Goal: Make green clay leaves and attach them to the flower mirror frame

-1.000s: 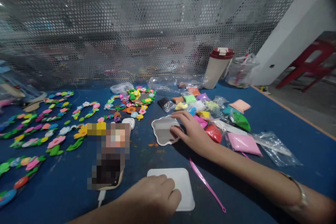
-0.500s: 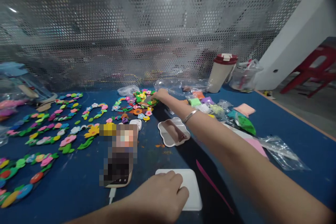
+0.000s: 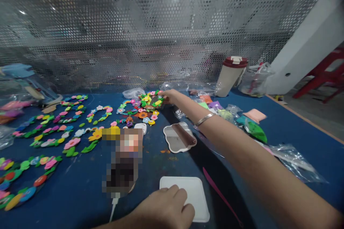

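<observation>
My right hand (image 3: 168,96) reaches to the back of the blue table (image 3: 88,182), its fingers closed at the edge of a round piece decorated with colourful clay flowers (image 3: 151,101). My left hand (image 3: 172,205) rests with curled fingers on a white rounded tray (image 3: 199,200) near the front; whether anything lies under those fingers is hidden. Between the hands lies a scalloped mirror (image 3: 178,137) with a white rim. A pink tool (image 3: 220,193) sits right of the tray.
Flowered rings (image 3: 24,175) cover the left side. A phone (image 3: 125,164), its cable attached, lies left of centre. Behind my right arm are clay packets (image 3: 255,115), a cup (image 3: 231,75) and a plastic bag (image 3: 256,78). A blue-lidded jug (image 3: 34,82) stands back left.
The view has shifted slightly, so most things appear a little further right. The round flowered piece looks slightly more raised beside my right hand. My left hand remains on the tray.
</observation>
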Action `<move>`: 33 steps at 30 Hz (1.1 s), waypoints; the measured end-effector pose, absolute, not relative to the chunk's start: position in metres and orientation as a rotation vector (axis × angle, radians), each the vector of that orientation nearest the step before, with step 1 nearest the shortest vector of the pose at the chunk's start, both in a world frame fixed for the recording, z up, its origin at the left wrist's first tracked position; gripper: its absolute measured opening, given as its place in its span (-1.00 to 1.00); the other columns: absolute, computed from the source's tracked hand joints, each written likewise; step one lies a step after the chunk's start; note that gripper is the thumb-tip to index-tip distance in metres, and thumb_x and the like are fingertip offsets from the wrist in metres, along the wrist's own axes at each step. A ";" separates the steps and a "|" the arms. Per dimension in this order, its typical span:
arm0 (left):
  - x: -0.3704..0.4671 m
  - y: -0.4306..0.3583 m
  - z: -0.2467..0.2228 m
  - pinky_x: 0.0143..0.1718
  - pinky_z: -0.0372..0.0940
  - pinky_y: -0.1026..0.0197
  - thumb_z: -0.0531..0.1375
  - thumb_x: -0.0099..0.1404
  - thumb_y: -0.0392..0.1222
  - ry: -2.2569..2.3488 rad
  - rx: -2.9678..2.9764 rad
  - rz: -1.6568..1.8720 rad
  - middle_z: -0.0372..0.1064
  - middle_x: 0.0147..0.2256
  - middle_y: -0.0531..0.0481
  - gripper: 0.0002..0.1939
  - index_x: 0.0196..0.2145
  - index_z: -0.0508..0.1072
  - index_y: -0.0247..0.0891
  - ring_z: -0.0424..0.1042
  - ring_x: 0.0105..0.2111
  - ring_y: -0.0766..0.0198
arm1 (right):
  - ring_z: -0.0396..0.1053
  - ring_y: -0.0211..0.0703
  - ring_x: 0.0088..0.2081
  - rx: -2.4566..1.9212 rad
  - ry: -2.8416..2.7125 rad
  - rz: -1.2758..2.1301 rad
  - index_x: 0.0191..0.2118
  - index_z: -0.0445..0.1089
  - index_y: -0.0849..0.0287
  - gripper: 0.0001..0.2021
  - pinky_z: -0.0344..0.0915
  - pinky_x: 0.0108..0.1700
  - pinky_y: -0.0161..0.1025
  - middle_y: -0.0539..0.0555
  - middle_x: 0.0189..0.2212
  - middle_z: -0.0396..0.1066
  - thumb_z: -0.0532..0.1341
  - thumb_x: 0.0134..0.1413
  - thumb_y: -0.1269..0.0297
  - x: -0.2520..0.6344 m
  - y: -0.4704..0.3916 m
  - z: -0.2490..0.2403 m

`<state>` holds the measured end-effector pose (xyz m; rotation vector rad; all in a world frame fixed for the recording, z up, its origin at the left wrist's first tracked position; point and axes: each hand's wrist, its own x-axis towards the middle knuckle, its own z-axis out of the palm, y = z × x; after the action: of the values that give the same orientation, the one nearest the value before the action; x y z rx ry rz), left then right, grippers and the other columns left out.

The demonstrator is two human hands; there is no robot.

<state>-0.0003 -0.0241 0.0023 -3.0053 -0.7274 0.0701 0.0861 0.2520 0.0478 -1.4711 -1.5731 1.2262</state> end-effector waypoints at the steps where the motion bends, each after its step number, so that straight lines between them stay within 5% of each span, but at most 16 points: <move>1: -0.003 -0.025 0.001 -0.65 0.05 0.23 0.19 0.24 -0.29 -0.710 -2.977 -0.010 0.29 -0.52 0.02 -0.88 -0.42 0.30 -0.24 0.31 -0.55 0.25 | 0.38 -0.07 -0.11 -1.467 -1.569 1.248 0.03 0.29 0.21 -0.69 0.37 -0.12 -0.03 0.14 -0.02 0.33 0.16 0.21 0.24 0.089 0.250 0.051; 4: -0.007 -0.028 -0.003 -0.64 0.08 0.23 0.17 0.25 -0.32 -0.675 -2.931 -0.163 0.25 -0.55 0.04 -0.87 -0.45 0.29 -0.25 0.29 -0.57 0.27 | 0.38 -0.07 -0.11 -1.428 -1.598 1.276 0.03 0.29 0.22 -0.69 0.37 -0.12 -0.03 0.14 -0.02 0.33 0.16 0.21 0.24 0.108 0.239 0.063; 10: -0.003 -0.024 -0.010 -0.67 -0.11 0.22 0.16 0.28 -0.29 -0.856 -3.105 0.175 0.33 -0.40 -0.02 -0.98 -0.33 0.35 -0.23 0.34 -0.43 0.21 | 0.39 -0.09 -0.12 -1.330 -1.754 1.292 0.02 0.29 0.21 -0.70 0.38 -0.13 -0.04 0.14 -0.03 0.34 0.16 0.22 0.23 0.174 0.170 0.066; 16: -0.007 -0.012 0.014 -0.62 -0.04 0.31 0.16 0.28 -0.36 -0.951 -3.281 0.358 0.35 -0.28 0.05 -0.89 -0.27 0.33 -0.19 0.35 -0.44 0.32 | 0.47 -0.13 -0.38 -1.370 -1.901 1.188 -0.22 0.37 0.21 -0.78 0.42 -0.44 -0.22 0.10 -0.37 0.49 0.20 0.14 0.15 0.205 0.085 0.015; 24: 0.006 -0.009 0.024 -0.45 0.13 0.34 0.06 0.28 -0.44 -1.059 -3.224 0.328 0.34 -0.20 0.02 -0.84 -0.23 0.32 -0.24 0.37 -0.37 0.32 | 0.37 -0.01 -0.01 -1.487 -2.035 0.551 -0.05 0.31 0.11 -0.76 0.32 0.02 -0.04 0.15 -0.04 0.41 0.16 0.17 0.25 0.229 0.040 0.026; 27: 0.010 -0.010 0.019 -0.45 0.14 0.31 0.04 0.31 -0.41 -1.005 -3.219 0.353 0.37 -0.24 -0.01 -0.85 -0.27 0.35 -0.24 0.38 -0.36 0.26 | 0.33 0.14 -0.01 -1.688 -2.046 0.269 -0.18 0.42 0.20 -0.84 0.24 0.03 0.10 0.27 -0.05 0.38 0.22 0.12 0.29 0.269 0.044 0.028; 33: 0.012 -0.020 0.006 -0.51 0.16 0.30 0.02 0.31 -0.43 -0.989 -3.152 0.274 0.37 -0.30 -0.06 -0.82 -0.23 0.36 -0.25 0.37 -0.40 0.23 | 0.38 -0.09 -0.10 -1.939 -1.920 -0.083 0.02 0.30 0.19 -0.72 0.36 -0.11 -0.04 0.14 -0.01 0.32 0.15 0.23 0.24 0.338 0.068 -0.003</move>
<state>0.0117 -0.0202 0.0061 -3.1519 -0.9885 0.2737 0.3380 0.0675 -0.0028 -1.9393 -1.9198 -0.0830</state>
